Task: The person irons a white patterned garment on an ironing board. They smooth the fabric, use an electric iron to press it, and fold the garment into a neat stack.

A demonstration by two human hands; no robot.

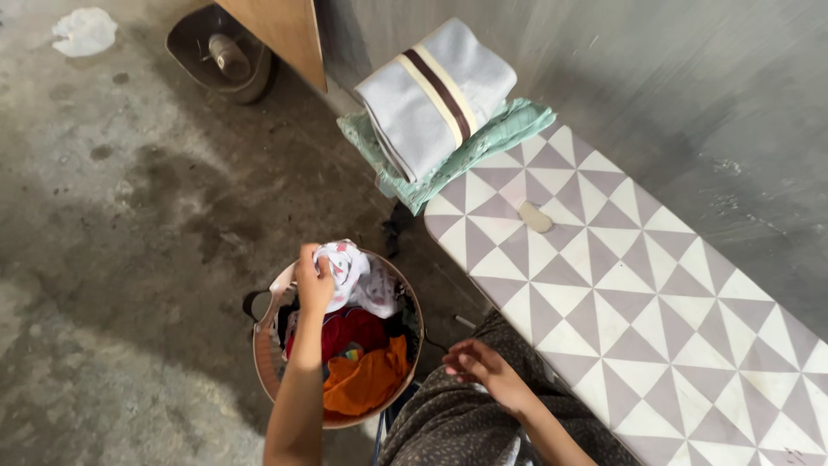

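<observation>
Far up and left of the left hand (pixel 312 280), a crumpled white scrap (pixel 84 31) lies on the bare concrete floor (pixel 103 259), which spreads wide and open on that side. Above the hand, near the wall, a dark pan (pixel 220 53) sits partly under a slanted wooden board (pixel 280 30). The left hand reaches out with the forearm extended over the round laundry basket (pixel 263 358), its fingers pinched shut on a white printed garment (pixel 349 272) lifted just above the basket's far rim; red and orange clothes (pixel 362 362) lie below it. The right hand (pixel 479 367) hovers just right of the basket, fingers loosely curled and holding nothing, close to the near edge of the triangle-patterned ironing board (pixel 621 285). Folded cloths (pixel 440 103) rest on the board's far end.
</observation>
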